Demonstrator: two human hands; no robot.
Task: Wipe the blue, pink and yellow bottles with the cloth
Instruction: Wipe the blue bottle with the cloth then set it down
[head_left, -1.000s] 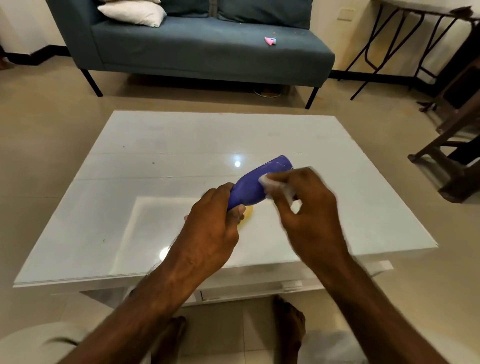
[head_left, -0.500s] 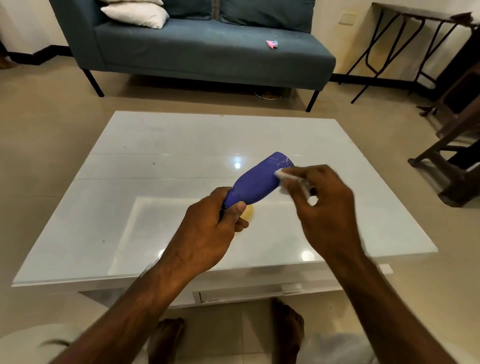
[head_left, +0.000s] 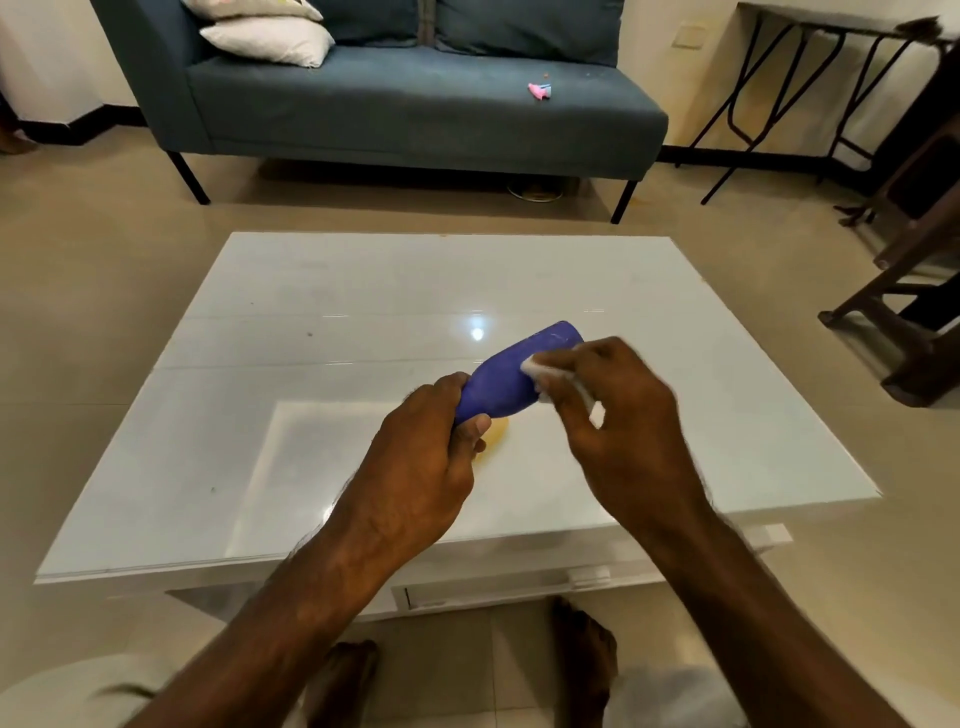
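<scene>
- Head view: blue bottle (head_left: 511, 376) held tilted above the white table (head_left: 322, 291).
- Left hand (head_left: 415, 467) wrapped round its lower end.
- Right hand (head_left: 618, 415) pinches the cloth (head_left: 540, 370) against its side.
- Likely light, stiff, smooth plastic; grip the narrow end firmly.

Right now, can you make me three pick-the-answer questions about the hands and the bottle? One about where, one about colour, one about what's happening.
1. Where is the blue bottle?
A. lying on the sofa
B. held up above the white table
C. on the floor

2. What colour is the cloth?
A. white
B. red
C. green

3. What is the left hand doing?
A. resting flat on the table
B. pointing at the sofa
C. closed around the bottle's near end

Answers: 1 B, both hands hold it over the tabletop. 2 A, white shows under the right hand. 3 C, its fingers wrap the bottle.
</scene>
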